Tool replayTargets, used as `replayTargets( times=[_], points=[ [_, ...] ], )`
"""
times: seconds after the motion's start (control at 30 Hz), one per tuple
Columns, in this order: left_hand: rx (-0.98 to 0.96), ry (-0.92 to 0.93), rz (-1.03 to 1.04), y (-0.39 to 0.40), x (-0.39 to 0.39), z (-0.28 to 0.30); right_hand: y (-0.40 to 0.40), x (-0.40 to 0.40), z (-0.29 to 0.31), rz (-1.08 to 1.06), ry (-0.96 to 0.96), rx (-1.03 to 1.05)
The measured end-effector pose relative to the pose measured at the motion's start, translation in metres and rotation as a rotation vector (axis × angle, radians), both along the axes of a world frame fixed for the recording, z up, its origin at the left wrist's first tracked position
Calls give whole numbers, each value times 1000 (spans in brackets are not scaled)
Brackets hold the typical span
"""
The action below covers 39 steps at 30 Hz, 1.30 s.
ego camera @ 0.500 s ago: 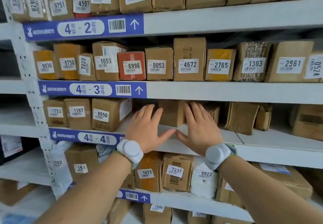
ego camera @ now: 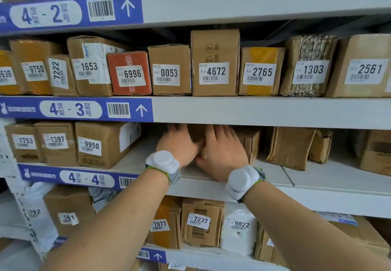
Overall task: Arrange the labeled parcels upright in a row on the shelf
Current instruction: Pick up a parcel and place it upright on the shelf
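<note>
On the 4-4 shelf [ego camera: 317,177], a brown cardboard parcel [ego camera: 196,136] stands far back with no label showing. My left hand [ego camera: 177,144] lies against its left side and my right hand [ego camera: 222,149] covers its front and right side. The fingers look fairly straight, and their tips are partly hidden under the shelf lip above. Both thumbs meet low at the parcel's front. Three labeled parcels stand upright in a row at the left: 1753 [ego camera: 24,141], 1397 [ego camera: 55,140] and 9950 [ego camera: 91,146].
Another brown box [ego camera: 251,143] sits just right of my right hand. Further right, a leaning parcel [ego camera: 289,148], a small one [ego camera: 320,146] and a larger box [ego camera: 376,152] show no labels. Bare shelf lies between 9950 and my hands. The shelves above and below hold full labeled rows.
Both hands have reached deeper into the 4-4 shelf and closed in on the brown parcel at the back. The camera has moved closer.
</note>
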<state>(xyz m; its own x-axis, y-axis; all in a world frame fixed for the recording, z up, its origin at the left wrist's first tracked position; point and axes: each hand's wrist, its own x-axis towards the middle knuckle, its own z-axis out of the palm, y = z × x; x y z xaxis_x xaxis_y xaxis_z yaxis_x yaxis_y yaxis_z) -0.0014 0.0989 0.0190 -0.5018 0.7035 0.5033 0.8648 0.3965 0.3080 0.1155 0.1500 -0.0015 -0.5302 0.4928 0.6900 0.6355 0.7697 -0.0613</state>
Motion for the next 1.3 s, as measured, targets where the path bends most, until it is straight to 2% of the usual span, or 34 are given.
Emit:
replayTargets(
  times=[0.27,0.6,0.93,1.07,1.13,1.23,1.3],
  points=[
    [77,-64,-5,0,4,3,-5,10,-6,43,14,-6],
    [259,-127,-27,-59,0,-6,-44,23,-13,89,-28,-33],
    [332,-90,-194,-142,-4,-15,-88,50,-15,125,-37,-149],
    [346,-89,-285,-164,-7,-16,-95,61,-12,128,46,-185],
    [344,-127,-336,-173,-11,-16,-94,67,-10,153,129,-292],
    [347,-253,-452,-183,-14,-13,-92,72,-4,395,483,-730],
    [338,-323,-530,-187,-11,-12,-94,73,0,538,630,-895]
  ],
)
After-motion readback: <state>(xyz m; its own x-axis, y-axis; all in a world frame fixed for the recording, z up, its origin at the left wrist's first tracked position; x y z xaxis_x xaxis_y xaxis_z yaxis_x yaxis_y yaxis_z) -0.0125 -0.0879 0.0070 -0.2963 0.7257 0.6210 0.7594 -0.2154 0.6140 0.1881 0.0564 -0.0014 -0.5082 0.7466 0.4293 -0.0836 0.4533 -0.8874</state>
